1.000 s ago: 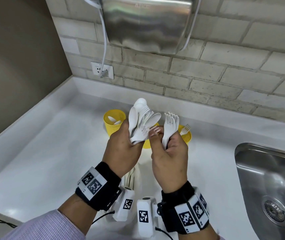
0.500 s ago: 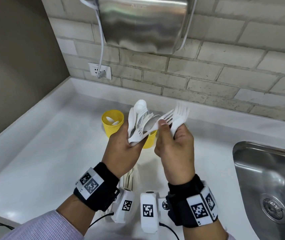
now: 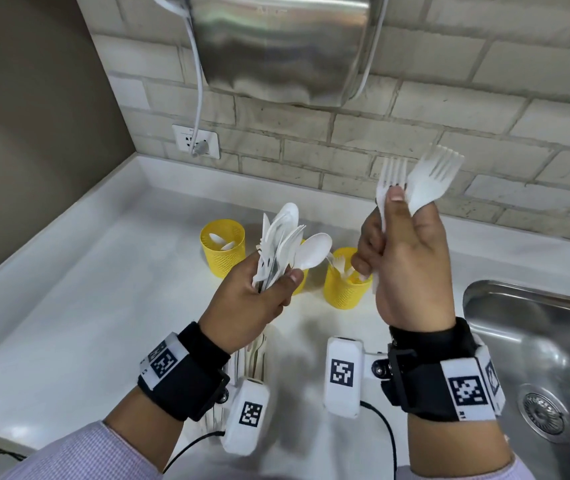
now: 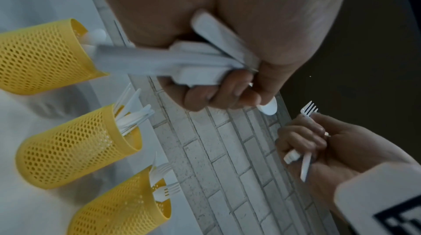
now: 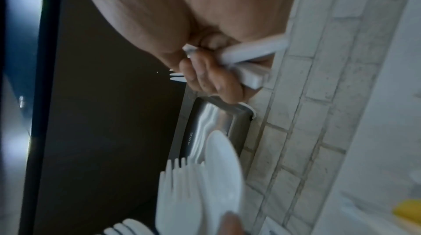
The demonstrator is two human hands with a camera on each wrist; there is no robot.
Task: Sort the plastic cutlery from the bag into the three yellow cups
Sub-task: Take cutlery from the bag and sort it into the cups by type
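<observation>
Head view: the right hand [image 3: 405, 268] had pulled up and away to the right since half a second earlier, when it sat against the left hand's bundle. It now held two forks [image 3: 415, 181] clear of the rest, fingers curled round the handles, thumb pressing on the necks, tines up. The left hand [image 3: 252, 306] stayed low, fingers wrapped round the mixed bundle [image 3: 287, 244] of spoons, knives and forks. The three yellow cups stood on the counter [image 3: 86, 306] behind the hands: left cup [image 3: 223, 251] with spoons, middle cup [image 3: 301, 278] mostly hidden by the bundle, right cup [image 3: 346, 289] with forks, just below the right hand. Sink [image 3: 536, 341] at right. No bag was visible.

Left wrist view: left fingers were closed tight on the bundle's handles. All three cups showed in a row; the middle one held knives, the near one forks. The right hand showed beyond, gripping the forks.

Right wrist view: blurred; right fingers were curled round the white handles, with the bundle's spoon and fork heads at the bottom edge.

Judgement: forks separated out, next drop likely into the right cup; plenty of bundle left, sorting looked about midway.
</observation>
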